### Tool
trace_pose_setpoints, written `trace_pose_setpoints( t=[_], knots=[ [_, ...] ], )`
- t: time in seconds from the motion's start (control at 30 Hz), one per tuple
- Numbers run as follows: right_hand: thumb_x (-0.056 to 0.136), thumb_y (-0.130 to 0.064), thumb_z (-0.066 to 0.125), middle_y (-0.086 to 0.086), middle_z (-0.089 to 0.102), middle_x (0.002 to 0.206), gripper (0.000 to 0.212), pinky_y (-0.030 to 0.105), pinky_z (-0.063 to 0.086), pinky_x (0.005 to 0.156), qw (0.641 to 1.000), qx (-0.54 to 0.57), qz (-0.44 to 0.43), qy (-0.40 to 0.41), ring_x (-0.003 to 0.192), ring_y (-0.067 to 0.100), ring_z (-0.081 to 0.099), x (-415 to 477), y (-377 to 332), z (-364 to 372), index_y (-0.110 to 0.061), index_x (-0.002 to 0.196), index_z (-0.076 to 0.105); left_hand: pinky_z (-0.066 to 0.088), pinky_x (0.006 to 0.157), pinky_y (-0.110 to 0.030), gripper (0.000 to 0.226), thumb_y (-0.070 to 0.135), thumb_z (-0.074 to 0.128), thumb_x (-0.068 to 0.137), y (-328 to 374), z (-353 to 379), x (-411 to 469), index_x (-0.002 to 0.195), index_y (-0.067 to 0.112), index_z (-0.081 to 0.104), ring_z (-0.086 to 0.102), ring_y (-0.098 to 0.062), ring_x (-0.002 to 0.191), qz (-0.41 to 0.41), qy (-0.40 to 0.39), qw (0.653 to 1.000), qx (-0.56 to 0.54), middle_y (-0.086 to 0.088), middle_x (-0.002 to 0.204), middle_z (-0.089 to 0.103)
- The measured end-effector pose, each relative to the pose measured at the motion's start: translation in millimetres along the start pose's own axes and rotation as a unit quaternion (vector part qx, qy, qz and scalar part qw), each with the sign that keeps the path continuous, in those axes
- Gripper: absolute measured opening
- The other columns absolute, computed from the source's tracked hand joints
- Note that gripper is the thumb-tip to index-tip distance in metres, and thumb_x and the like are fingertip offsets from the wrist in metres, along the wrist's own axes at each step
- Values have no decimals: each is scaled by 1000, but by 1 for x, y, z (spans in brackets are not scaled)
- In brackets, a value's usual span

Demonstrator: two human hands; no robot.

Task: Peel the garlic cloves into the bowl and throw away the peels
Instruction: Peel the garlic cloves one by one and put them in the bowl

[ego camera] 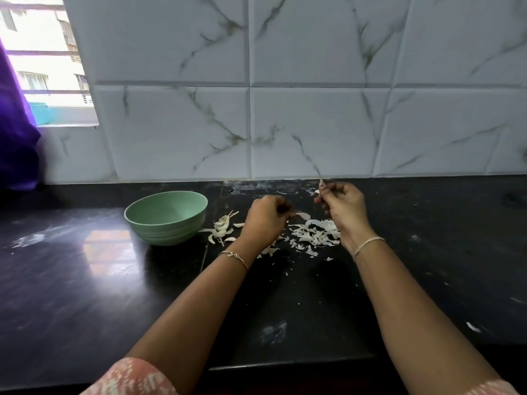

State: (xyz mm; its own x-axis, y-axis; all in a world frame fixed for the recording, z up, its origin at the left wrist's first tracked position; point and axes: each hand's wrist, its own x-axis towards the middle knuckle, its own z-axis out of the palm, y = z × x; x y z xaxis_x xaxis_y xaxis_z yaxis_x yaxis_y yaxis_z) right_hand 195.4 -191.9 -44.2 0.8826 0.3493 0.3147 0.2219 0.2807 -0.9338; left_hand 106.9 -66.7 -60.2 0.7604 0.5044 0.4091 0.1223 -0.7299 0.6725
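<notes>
Bowl: bowl [168, 232] stands upright on worktop [85, 280], left of both hands. No cloves seen in the visible inside; near wall hides part of the floor.
Peels: loose heap of peels [313, 235] on worktop, btwn and partly under the hands. No bin in view, so disposal not started as far as shown.
Cloves: a few cloves [230, 239] w/ stalk scraps lie just right of bowl, beside L wrist. They appear unpeeled.
Progress (est.): mid-task. The heap of peels implies several cloves stripped, yet the bowl shows none, so where they went cannot be told. Left to do: strip remaining cloves, drop them in bowl, clear peels.
R grip: R hand [342, 206] is raised above the heap, thumb and fingers pinching a small pale bit [320, 185]. Clove or peel: too small to tell.
L grip: L hand [266, 218] has fingers curled inward. A pale scrap [302, 215] sits right at the fingertips; whether it is held or lies on worktop behind cannot be told.
Thing vs grip: bit is at R fingertips, clear of worktop. Bowl is near L hand but not touching it, well apart from R hand. Loose cloves lie btwn bowl and L hand.
</notes>
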Motion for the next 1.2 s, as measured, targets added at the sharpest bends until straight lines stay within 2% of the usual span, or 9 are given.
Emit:
trace_pose_setpoints(
  t=[0.13,0.27,0.43,0.53,0.6,0.77,0.97,1.1,1.2],
  knots=[
    [90,-11,68,7,67,76,9,11,44,50,1000,3,9,-3,50,-4,57,3,1,-5,-9,85,61,54,92,-32,30,-6,57,88,3,6,5,99,15,75,69,-12,92,48,-42,997,53,-2,105,72],
    [90,-8,66,5,70,76,4,13,47,52,998,28,50,-29,54,2,57,5,1,-6,-7,89,63,56,85,-32,20,1,68,83,0,8,7,93,18,71,68,-9,83,47,-28,998,33,3,91,73],
    [91,-2,62,7,71,80,6,15,51,58,986,48,122,-98,61,8,58,2,0,-4,-6,87,63,53,91,-27,25,-3,60,88,-8,-5,7,104,13,69,67,-11,89,31,0,999,11,3,103,72],
    [89,-1,64,9,69,78,3,14,53,57,975,16,156,-155,60,9,58,0,-3,-5,-2,88,66,51,89,-21,20,4,66,87,-14,-25,1,97,21,68,64,-5,91,23,-18,999,21,8,101,71],
    [86,0,65,10,69,74,2,14,53,56,958,-36,176,-225,58,9,59,-3,-4,-5,0,86,67,49,82,-22,9,19,69,88,-22,-40,-5,97,18,68,62,-6,86,6,-9,999,31,9,92,68],
    [85,0,67,7,70,69,6,13,51,53,859,-246,188,-408,55,6,63,-19,-24,9,4,89,68,42,60,-25,32,36,58,96,-62,-61,-24,89,7,69,55,-5,54,-45,44,998,14,0,68,66],
    [84,1,68,7,72,70,10,15,54,56,869,-261,110,-406,59,8,66,-20,-73,40,6,92,68,40,54,-22,25,29,60,96,-69,-57,-29,89,7,69,49,-5,53,-70,33,996,-48,4,61,59],
    [84,3,69,14,72,74,5,16,53,54,808,-378,124,-435,54,9,64,-38,-35,52,8,82,68,37,53,-13,18,23,65,93,-67,-53,-32,92,6,69,49,-5,55,-57,9,998,-26,2,63,60],
    [83,0,72,10,71,67,6,15,53,53,805,-380,144,-432,55,10,63,-39,-21,52,5,79,69,36,51,-11,17,21,64,92,-66,-54,-34,94,5,69,50,-6,55,-58,21,998,-29,-1,66,62]
  ],
)
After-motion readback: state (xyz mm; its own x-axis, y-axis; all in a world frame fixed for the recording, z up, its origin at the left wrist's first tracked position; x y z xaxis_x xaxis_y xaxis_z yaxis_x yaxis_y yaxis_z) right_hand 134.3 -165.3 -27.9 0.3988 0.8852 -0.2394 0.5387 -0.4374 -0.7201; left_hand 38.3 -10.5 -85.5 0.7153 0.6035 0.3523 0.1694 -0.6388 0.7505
